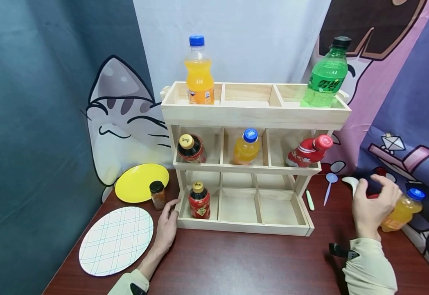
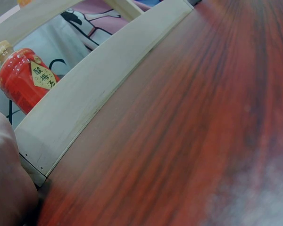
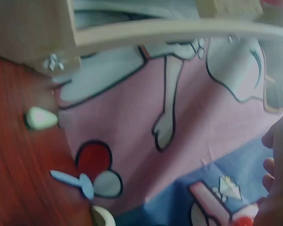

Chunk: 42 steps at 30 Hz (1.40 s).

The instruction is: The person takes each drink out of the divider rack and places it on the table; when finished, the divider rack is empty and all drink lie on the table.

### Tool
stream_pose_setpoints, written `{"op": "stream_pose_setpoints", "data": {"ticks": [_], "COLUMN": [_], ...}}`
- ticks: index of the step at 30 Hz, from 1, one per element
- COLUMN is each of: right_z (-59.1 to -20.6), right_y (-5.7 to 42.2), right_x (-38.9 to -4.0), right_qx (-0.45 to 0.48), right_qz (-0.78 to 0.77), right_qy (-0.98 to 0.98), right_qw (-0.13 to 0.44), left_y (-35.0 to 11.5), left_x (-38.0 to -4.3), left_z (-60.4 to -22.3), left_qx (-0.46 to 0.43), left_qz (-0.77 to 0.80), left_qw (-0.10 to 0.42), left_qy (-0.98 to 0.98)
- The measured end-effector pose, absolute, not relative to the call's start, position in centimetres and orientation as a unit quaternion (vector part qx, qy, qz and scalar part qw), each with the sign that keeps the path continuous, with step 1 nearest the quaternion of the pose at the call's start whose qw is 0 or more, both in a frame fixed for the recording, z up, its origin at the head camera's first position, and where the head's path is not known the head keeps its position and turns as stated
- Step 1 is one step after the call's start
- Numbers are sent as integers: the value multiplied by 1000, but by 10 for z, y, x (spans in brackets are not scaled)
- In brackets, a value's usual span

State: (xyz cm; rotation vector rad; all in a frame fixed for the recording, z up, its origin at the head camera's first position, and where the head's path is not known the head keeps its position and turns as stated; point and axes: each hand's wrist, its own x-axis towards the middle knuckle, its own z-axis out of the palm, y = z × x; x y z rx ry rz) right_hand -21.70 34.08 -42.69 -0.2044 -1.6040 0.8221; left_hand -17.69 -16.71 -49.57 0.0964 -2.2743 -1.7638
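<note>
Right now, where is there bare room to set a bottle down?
Visibly free: the rack's top middle compartment, bottom middle compartment, bottom right compartment, and the table before the rack, between left hand and right hand. Crowded: right of the rack, with blue spoon and blue-capped bottle; left, with yellow plate, checkered plate and jar.

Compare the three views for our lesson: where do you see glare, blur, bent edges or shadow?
Head view: mostly crisp, dark shadow on the table beside the right sleeve; left wrist view: pale glare at lower right, the rack bowed along its front edge; right wrist view: hazy and soft, blue spoon blurred.
</note>
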Motion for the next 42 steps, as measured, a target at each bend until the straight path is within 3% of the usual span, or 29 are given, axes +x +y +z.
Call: {"op": "stream_pose_setpoints", "data": {"ticks": [14,17,22,24,28,34,42], "right_z": [-467,-472,-476,-473,-458,-441,-439], "right_y": [271,261,241,225,188,148,114], "right_x": [-237,-236,-232,-229,-220,-208,-209], "right_qx": [8,10,27,66,123,125,149], "right_qz": [453,449,431,437,466,505,509], "right_qy": [-766,-769,-748,-752,-785,-828,-842], "right_qw": [456,456,504,490,390,211,103], "left_y": [-167,-166,-164,-164,-164,-163,-167], "left_x": [-177,-178,-180,-180,-180,-180,-179], "left_z": [-497,-496,-495,-494,-493,-495,-496], "left_qx": [43,41,31,36,36,38,38], "left_qz": [-598,-598,-598,-598,-604,-606,-613], "left_qw": [135,130,124,130,132,129,129], "left_qy": [-789,-790,-791,-790,-785,-784,-778]}}
